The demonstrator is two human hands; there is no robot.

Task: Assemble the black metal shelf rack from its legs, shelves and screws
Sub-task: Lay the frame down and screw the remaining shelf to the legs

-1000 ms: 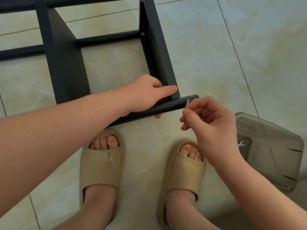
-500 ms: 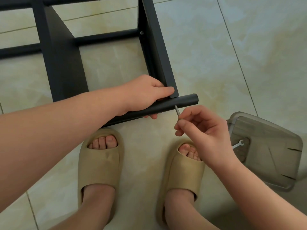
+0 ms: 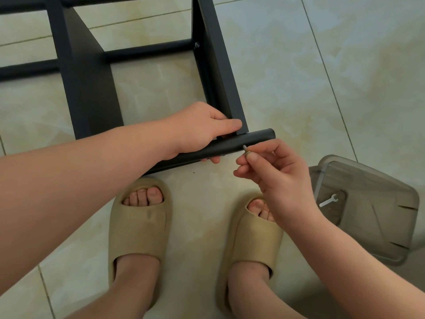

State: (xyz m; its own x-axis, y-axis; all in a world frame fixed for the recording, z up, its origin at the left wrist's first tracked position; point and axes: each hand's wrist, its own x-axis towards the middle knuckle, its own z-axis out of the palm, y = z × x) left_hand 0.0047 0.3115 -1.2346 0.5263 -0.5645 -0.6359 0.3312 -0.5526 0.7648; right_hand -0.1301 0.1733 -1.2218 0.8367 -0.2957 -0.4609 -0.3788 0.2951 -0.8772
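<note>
Left hand: our left hand (image 3: 200, 134) curls its fingers over the black round metal tube leg (image 3: 255, 139), with the thumb underneath. The forefinger lies along the bottom edge of the flat black metal shelf panel (image 3: 218, 72) and holds the two together.
Right hand: our right hand (image 3: 278, 176) pinches a small silver screw (image 3: 246, 150) between thumb and forefinger. Its other fingers are loosely curled and hold nothing.
Screw position: its tip touches the near side of the leg, just short of the tube's free right end and just right of our left thumb.
Axes: the leg runs left to right across our view, rising slightly to the right. The screw points away from us across the tube, toward the shelf corner behind it.
Nearer hand: the right hand already has the screw. The left hand is just beside it along the tube.
Step, as we judge it: we are starting the screw through the leg into the shelf corner. We cannot see the hole under its tip.
Next move: we should square the screw to the tube and twist it with the fingertips while the left hand braces the joint.
Risk: a tilted screw may cross-thread or drop.
Nearby: a grey translucent plastic box (image 3: 377, 231) sits on the tile floor to our right, and a small silver spanner (image 3: 328, 200) shows in it.
</note>
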